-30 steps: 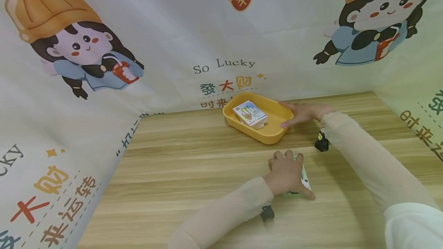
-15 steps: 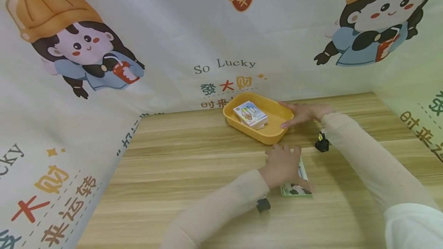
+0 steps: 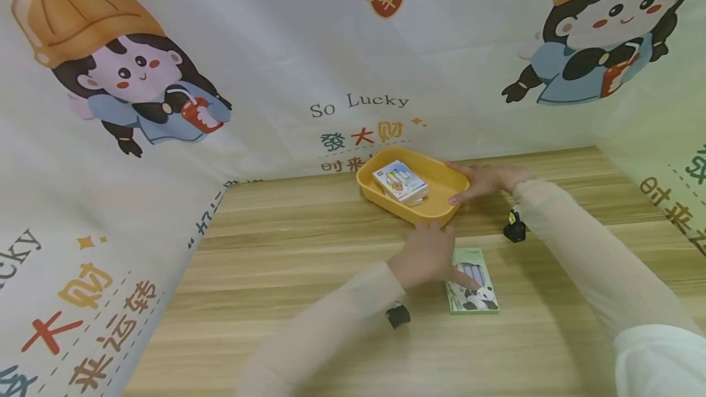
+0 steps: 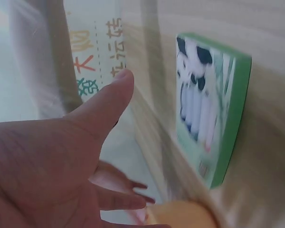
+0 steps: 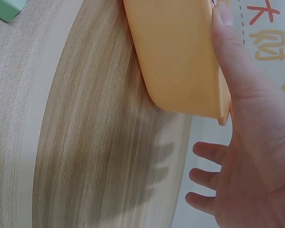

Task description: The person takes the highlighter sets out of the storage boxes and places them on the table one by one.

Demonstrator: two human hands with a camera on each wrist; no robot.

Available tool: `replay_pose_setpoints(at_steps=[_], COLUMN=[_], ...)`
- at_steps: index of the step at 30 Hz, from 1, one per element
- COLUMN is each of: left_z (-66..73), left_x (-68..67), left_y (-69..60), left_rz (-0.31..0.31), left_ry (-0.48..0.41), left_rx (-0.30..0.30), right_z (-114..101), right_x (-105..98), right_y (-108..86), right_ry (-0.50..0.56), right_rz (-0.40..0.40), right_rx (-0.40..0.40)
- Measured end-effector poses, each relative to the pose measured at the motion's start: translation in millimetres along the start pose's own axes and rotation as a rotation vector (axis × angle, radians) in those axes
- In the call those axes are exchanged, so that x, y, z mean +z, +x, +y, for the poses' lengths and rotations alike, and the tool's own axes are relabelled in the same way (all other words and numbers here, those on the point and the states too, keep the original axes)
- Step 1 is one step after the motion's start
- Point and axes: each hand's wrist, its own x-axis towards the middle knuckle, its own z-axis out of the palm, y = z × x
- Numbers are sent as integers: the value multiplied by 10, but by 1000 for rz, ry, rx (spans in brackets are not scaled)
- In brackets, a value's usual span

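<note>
In head view, tray w/ white boxes inside is gripped at its R end by R hand, and green box is seen flat on table, w/ L hand held beside it, fingertips nr tray's front; contact there can't be told. In L wrist view, L hand's thumb is seen spread, nothing held, green box clear of it. In R wrist view, tray's rim is held under R hand's thumb, three fingertips apart from it
</note>
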Motion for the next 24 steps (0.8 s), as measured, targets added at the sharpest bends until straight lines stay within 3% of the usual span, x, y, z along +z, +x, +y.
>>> replay_pose_setpoints(at_steps=[9, 19, 24], left_z=[-334, -534, -636], left_x=[-338, -458, -549], left_y=[43, 104, 210], left_rz=[17, 37, 49], left_ry=[34, -42, -65], left_rx=[-42, -72, -94], right_z=[-32, -23, -24], right_x=[-31, -16, -24], right_y=[-23, -19, -20], right_ry=[-2, 9, 4], right_rz=[-22, -6, -2], right_rx=[15, 4, -13])
